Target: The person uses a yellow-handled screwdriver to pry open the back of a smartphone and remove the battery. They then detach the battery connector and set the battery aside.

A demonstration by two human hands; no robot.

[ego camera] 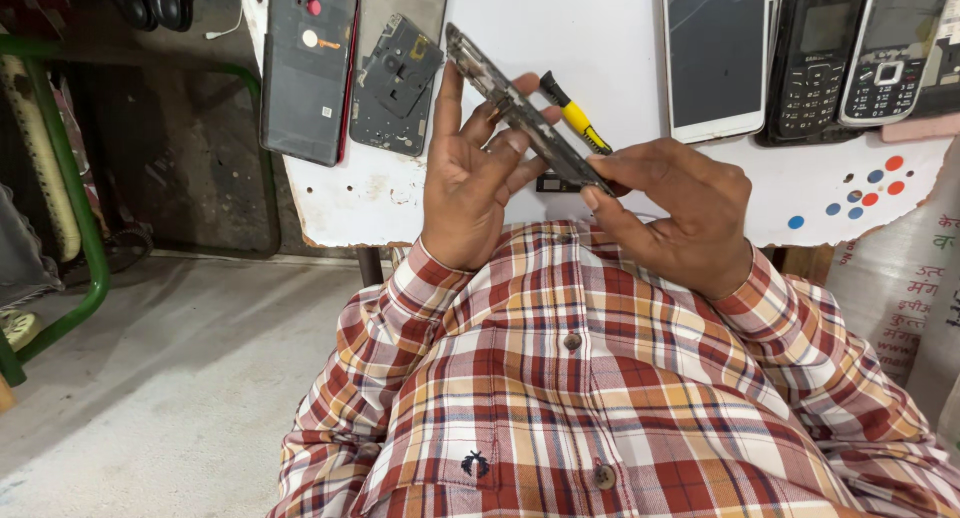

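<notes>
**Bare phone frame held over a white worktable**

Held edge-on between both hands: a thin, dark metal phone frame [520, 113], long and narrow, slanting from upper left down to lower right above the near edge of the white table [600, 38]. Left hand [475, 183] spread fairly wide, palm up, fingertips propping the frame from below near its middle. Right hand [680, 213] curled narrow, thumb and forefinger pinching the frame's lower end. Tucked just behind the frame, a slim screwdriver [570, 113] with a yellow-and-black plastic handle; which hand grips it, impossible to tell.

Left of the frame on the table: a grey, irregular inner phone plate [395, 83] lying on a flat rectangular back panel, and further left a matte dark rear cover [308, 68] with a red rim, overhanging the table edge.

Right of the frame: a white-bordered smartphone [715, 58] with a glossy cracked screen, then two black keypad phones [850, 53] side by side. Below these, a cluster of small red and blue round dots [860, 193] on the tabletop, paint chipped along its rim.

Nearest the camera, soft checked shirt [580, 378] in red, orange and white, buttoned. Far right of the table, a pale woven sack [900, 288] with red and green print.
</notes>
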